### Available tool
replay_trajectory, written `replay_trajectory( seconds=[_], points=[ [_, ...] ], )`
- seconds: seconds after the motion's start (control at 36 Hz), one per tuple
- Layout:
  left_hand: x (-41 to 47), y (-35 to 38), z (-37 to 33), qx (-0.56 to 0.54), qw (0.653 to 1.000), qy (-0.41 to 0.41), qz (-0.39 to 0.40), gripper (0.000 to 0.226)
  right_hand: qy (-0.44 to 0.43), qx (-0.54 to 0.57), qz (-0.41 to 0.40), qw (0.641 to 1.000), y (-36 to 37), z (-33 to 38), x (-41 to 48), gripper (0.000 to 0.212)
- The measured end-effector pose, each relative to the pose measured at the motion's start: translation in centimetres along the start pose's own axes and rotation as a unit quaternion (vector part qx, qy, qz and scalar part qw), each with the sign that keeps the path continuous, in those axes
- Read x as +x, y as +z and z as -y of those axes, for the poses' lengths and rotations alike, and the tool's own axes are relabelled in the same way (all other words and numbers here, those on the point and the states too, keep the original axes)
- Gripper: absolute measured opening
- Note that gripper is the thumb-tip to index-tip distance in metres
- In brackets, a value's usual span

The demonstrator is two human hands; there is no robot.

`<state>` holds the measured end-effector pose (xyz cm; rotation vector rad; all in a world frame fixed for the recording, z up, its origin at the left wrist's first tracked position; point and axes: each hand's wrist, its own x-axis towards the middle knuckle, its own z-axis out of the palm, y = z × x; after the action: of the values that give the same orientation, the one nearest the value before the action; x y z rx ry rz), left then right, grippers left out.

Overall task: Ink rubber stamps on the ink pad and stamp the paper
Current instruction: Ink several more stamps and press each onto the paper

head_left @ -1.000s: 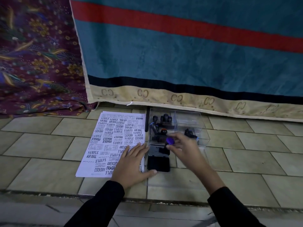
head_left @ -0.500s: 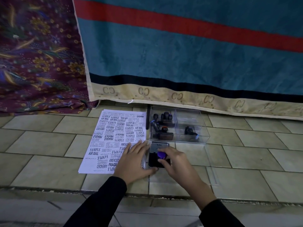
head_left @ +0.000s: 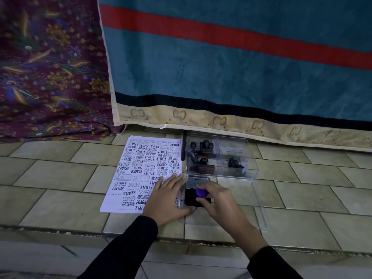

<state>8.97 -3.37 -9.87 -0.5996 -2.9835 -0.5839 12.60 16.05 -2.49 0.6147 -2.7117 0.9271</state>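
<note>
A white paper (head_left: pixel 138 174) covered with black stamp prints lies on the tiled floor. My left hand (head_left: pixel 169 200) rests flat on its lower right corner, fingers spread, thumb touching the ink pad's edge. The black ink pad (head_left: pixel 190 198), its lid (head_left: pixel 197 181) folded back, sits right of the paper. My right hand (head_left: pixel 218 200) grips a stamp with a purple knob (head_left: pixel 200 192) and holds it down on the pad. The stamp's base is hidden by my fingers.
A clear plastic box (head_left: pixel 237 158) holding several dark stamps (head_left: pixel 203 147) stands just behind the pad; its clear lid (head_left: pixel 259 208) lies on the floor to the right. A teal striped blanket (head_left: pixel 241 67) and a purple patterned cloth (head_left: pixel 50 67) hang behind.
My right hand carried the purple-knobbed stamp from the box toward me and down onto the ink pad. My left hand stayed flat on the paper.
</note>
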Motion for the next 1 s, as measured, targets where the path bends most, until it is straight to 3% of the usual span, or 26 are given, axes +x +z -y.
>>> replay_trajectory(
  seconds=[0.19,0.36,0.5,0.56,0.67,0.72,0.78,0.83,1.0],
  points=[
    [-0.1,0.0,-0.1,0.005,1.0,-0.002,0.002,0.103,-0.02,-0.014,0.018,1.0,0.1,0.2,-0.5,0.024],
    [-0.2,-0.2,-0.2,0.001,1.0,0.011,0.005,0.094,0.021,0.018,0.008,1.0,-0.1,0.0,0.5,0.026],
    [-0.5,-0.8,-0.1,-0.196,0.98,-0.015,-0.026,0.058,0.035,0.033,0.016,0.999,0.1,-0.2,-0.2,0.026],
    [-0.5,-1.3,0.1,-0.309,0.948,-0.07,-0.022,0.045,0.047,0.037,0.011,0.998,0.3,-0.3,-0.2,0.029],
    [0.4,-3.2,0.6,-0.505,0.847,-0.162,-0.021,0.039,0.07,0.043,0.018,0.996,0.4,-0.3,0.1,0.034],
    [0.8,-4.3,1.1,-0.573,0.798,-0.177,-0.057,0.045,0.08,0.046,0.018,0.996,0.4,-0.3,0.3,0.033],
    [0.8,-5.0,2.0,-0.639,0.74,-0.178,-0.109,0.034,0.09,0.052,0.014,0.994,0.4,-0.4,0.5,0.03],
    [0.5,-5.8,3.6,-0.652,0.717,-0.184,-0.167,0.03,0.1,0.082,-0.01,0.992,0.3,-0.2,0.7,0.03],
    [-3.2,-8.6,10.2,-0.482,0.808,-0.186,-0.282,0.025,0.083,0.17,-0.036,0.981,1.5,2.9,3.5,0.029]
  ],
)
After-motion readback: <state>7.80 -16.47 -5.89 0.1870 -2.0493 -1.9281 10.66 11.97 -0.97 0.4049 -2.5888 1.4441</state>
